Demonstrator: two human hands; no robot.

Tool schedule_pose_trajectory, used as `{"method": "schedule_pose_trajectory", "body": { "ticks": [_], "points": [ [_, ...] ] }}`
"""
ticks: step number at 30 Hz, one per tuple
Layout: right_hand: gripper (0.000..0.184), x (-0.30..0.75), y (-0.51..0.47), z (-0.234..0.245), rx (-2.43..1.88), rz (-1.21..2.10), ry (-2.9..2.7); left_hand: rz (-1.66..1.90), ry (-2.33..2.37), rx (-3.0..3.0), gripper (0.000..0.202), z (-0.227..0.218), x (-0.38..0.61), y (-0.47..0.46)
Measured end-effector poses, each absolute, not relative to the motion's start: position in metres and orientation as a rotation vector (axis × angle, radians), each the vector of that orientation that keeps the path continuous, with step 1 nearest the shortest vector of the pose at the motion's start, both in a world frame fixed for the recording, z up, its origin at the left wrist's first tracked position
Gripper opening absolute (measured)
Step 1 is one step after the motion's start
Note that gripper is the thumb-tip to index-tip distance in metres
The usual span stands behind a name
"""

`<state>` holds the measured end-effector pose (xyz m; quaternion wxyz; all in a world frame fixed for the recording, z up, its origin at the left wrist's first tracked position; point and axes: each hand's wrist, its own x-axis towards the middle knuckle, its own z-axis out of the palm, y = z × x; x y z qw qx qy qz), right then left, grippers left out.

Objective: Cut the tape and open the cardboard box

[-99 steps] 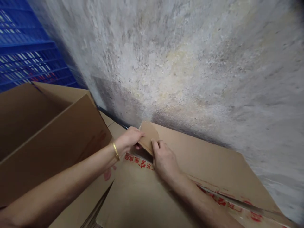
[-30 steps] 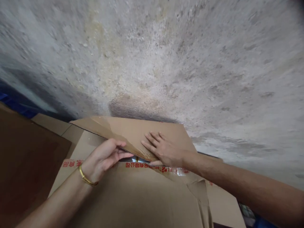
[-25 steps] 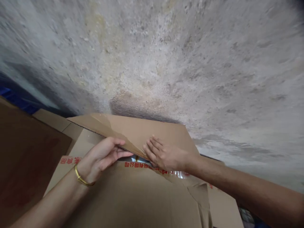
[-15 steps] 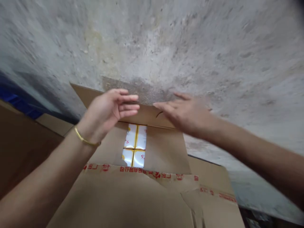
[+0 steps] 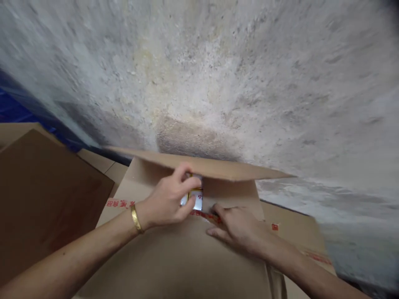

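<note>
Carton: the carton [image 5: 174, 270] sits in front of you with its top parted; the near flap [image 5: 202, 245] lies toward you, and the far flap [image 5: 218, 167] tilts up along the edge by the wall [image 5: 233, 83].
Packets: glossy white packets [image 5: 197, 201] with yellow edges show inside, in the gap between the left inner flap [image 5: 132, 185] and the right inner flap [image 5: 232, 191]; how many lie below, you cannot tell from here.
Left hand: your left hand [image 5: 171, 195] is over that gap, fingers bent, with a packet showing between thumb and forefinger; whether this grip pinches anything cannot be told.
Right hand: your right hand [image 5: 232, 224] is at the near flap's upper edge, thumb on the board and fingers curled by the red-printed tape [image 5: 204, 214]; the fingertips are partly hidden, so you cannot tell if that grip has closed.
Pressure: best to draw the flap edge toward you evenly, as loose tape could tear the board.
Clearance: keep your left knuckles from the far flap, which may drop over them.
Neighbour: an upright brown box [image 5: 56, 199] stands beyond the carton's left edge, near blue crates [image 5: 14, 110].
</note>
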<state>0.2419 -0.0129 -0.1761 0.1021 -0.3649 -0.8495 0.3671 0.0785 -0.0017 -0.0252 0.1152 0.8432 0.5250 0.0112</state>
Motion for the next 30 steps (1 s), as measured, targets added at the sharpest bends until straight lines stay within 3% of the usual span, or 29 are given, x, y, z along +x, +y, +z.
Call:
{"method": "schedule_pose_trajectory", "body": {
  "ticks": [3,7,11,17,24,30],
  "points": [
    [0.023,0.236,-0.016,-0.170,-1.109,1.004,-2.565,-0.305,1.369,2.700,0.021,-0.045,0.061,-0.027],
    [0.024,0.232,-0.029,-0.174,-1.199,0.921,-2.546,-0.544,1.160,2.840,0.029,-0.060,0.049,-0.047],
    [0.024,0.232,-0.037,-0.175,-1.157,0.885,-2.514,-0.734,1.492,2.500,0.042,-0.070,0.063,-0.030],
    [0.033,0.238,-0.010,-0.174,-1.213,1.057,-2.368,-1.043,1.551,1.980,0.048,-0.076,0.093,0.000],
    [0.033,0.234,0.033,-0.195,-1.198,1.108,-2.326,-0.927,1.773,2.206,0.036,-0.071,0.098,-0.028],
    [0.024,0.235,0.056,-0.177,-1.226,1.038,-2.369,-0.889,1.797,2.350,0.031,-0.045,0.113,-0.042]
  ]
}}
